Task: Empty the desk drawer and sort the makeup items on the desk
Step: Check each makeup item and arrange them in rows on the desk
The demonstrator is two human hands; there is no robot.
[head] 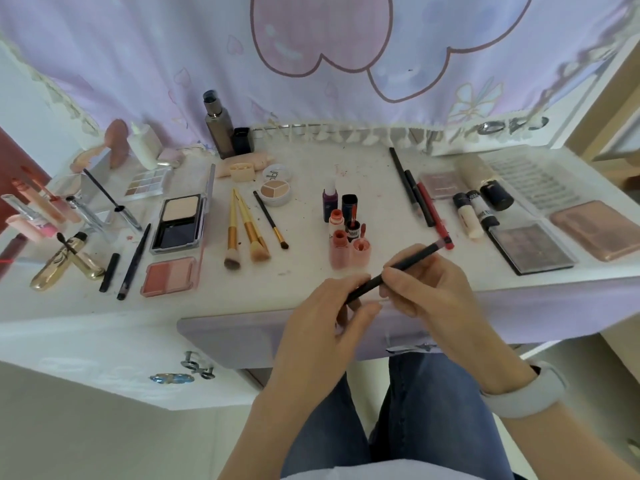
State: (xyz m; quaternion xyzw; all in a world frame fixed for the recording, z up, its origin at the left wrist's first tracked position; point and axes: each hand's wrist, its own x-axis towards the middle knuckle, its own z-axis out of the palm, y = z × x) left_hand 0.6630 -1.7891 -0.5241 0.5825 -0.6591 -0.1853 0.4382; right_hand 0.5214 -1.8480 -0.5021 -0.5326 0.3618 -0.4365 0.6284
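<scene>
One pencil point(398, 270), two hands

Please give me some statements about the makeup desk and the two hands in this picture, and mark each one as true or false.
1. Both hands hold one black pencil. True: the left hand grips its lower end, the right hand pinches its middle.
2. Three gold-handled brushes stand upright in a cup. False: they lie flat on the desk.
3. The blush compact near the front edge is open. True.
4. The red pencil is held in the left hand. False: it lies on the desk, right of centre.
5. A band is on the left wrist. False: it is on the right wrist.
</scene>
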